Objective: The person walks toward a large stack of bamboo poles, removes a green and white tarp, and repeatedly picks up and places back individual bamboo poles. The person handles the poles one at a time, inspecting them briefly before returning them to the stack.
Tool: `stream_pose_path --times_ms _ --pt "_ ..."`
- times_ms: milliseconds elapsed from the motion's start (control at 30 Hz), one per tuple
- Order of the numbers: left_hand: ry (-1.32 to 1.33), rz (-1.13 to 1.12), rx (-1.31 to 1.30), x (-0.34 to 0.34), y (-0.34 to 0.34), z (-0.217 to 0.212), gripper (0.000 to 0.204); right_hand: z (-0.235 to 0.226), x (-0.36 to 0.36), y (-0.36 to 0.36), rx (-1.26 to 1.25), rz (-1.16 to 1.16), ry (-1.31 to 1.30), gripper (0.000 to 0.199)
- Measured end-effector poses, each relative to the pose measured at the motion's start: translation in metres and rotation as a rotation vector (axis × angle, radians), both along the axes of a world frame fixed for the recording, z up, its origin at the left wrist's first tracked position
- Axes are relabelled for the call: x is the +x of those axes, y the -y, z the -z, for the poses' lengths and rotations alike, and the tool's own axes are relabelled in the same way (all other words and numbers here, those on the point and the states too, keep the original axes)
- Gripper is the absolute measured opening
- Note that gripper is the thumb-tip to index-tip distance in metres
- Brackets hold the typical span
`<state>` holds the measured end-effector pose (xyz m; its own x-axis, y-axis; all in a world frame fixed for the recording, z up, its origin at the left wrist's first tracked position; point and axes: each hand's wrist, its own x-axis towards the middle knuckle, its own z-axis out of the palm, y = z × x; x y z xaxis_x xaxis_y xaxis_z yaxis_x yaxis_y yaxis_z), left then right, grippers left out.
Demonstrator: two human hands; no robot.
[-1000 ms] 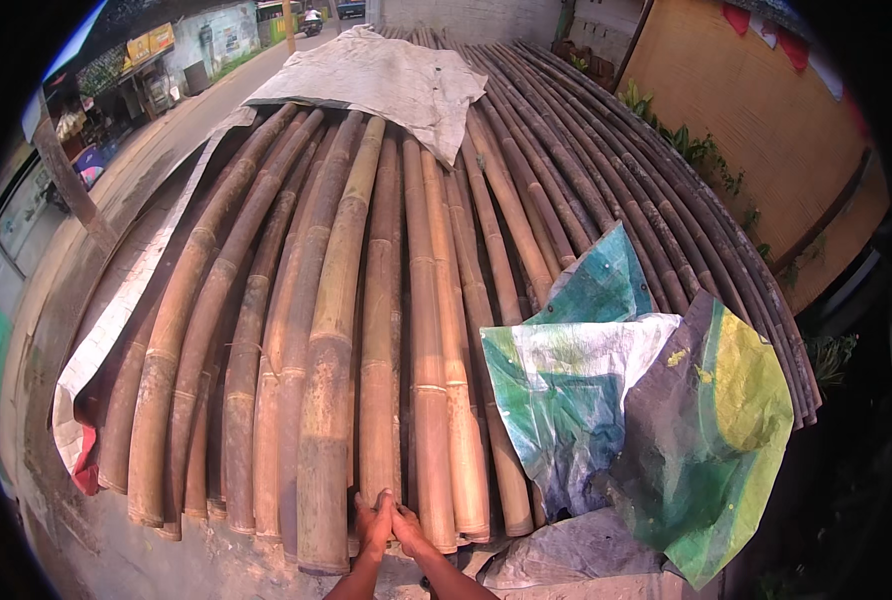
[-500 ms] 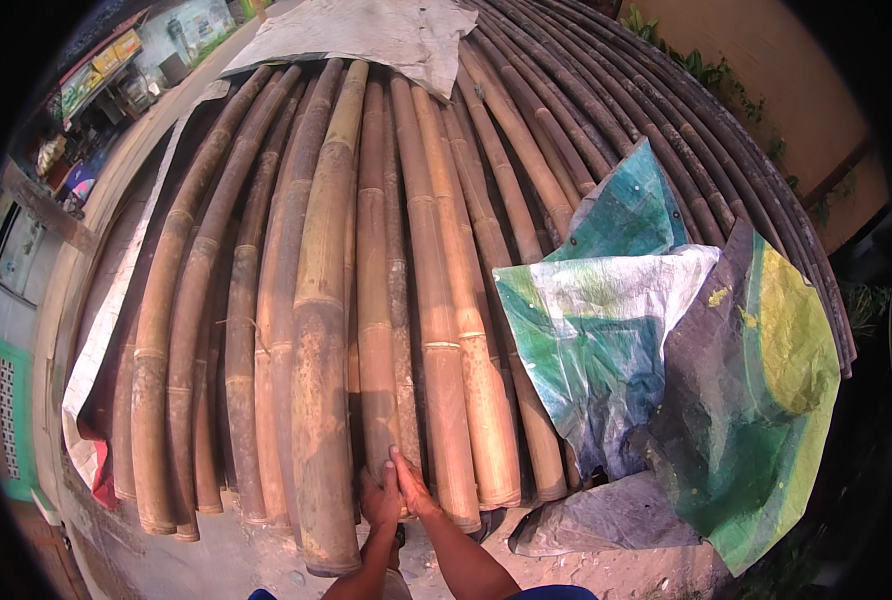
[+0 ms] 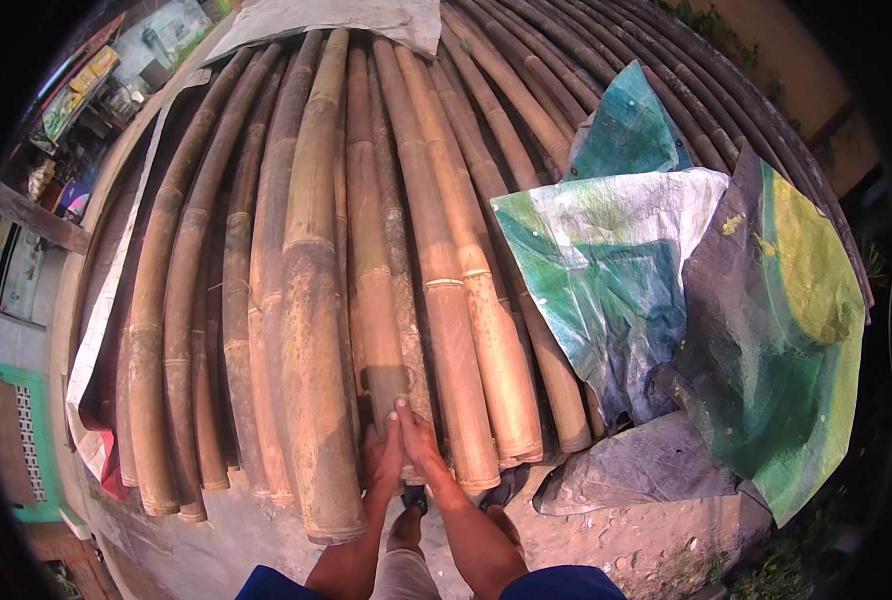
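Bamboo fills the head view: a wide stack of long brown poles [image 3: 316, 330] lies side by side, running away from the person toward the top of the picture, with their cut ends in a ragged row near the lower edge. Both hands are on the near end of one slim pole [image 3: 378, 300] in the middle of the stack; the left hand [image 3: 382, 462] and the right hand [image 3: 418, 440] press against each other, fingers together and laid flat along the pole's end, though whether they wrap under it I cannot tell. By my judgement the work is at its start, since the gripped pole lies level with its neighbours, wedged between a thicker pole on its left and paler ones on its right. Open room lies toward the person, on the bare concrete ground [image 3: 616, 550] below the pole ends. Sideways there is little play. A green and white tarpaulin [image 3: 606, 260] drapes over the poles well to the right, and a grey sheet [image 3: 336, 18] covers the far ends. At left, a pale strip of sheeting [image 3: 116, 290] runs along the stack's edge.
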<state>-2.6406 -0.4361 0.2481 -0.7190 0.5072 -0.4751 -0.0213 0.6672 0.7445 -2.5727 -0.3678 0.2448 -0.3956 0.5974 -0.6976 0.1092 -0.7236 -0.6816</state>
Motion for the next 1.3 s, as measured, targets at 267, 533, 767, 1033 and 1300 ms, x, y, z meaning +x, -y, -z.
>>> stream_pose_path --times_ms 267,533,767,1033,1300 --pt "0.218 0.046 0.025 -0.009 0.026 -0.001 0.073 -0.030 0.010 0.023 0.194 -0.098 0.232 0.087" --pt "-0.059 0.105 0.013 -0.003 0.023 -0.003 0.063 0.027 0.017 0.026 -0.102 -0.076 -0.211 0.083" --pt "0.290 0.087 0.223 -0.007 0.014 -0.017 0.070 0.024 0.015 0.026 -0.129 -0.063 -0.239 0.084" --pt "0.218 0.021 0.263 0.007 0.015 -0.036 0.066 -0.028 0.031 0.022 -0.020 -0.053 -0.113 0.096" --pt "0.223 -0.046 0.218 0.074 0.085 -0.084 0.072 -0.070 0.092 0.087 -0.115 -0.031 -0.172 0.104"
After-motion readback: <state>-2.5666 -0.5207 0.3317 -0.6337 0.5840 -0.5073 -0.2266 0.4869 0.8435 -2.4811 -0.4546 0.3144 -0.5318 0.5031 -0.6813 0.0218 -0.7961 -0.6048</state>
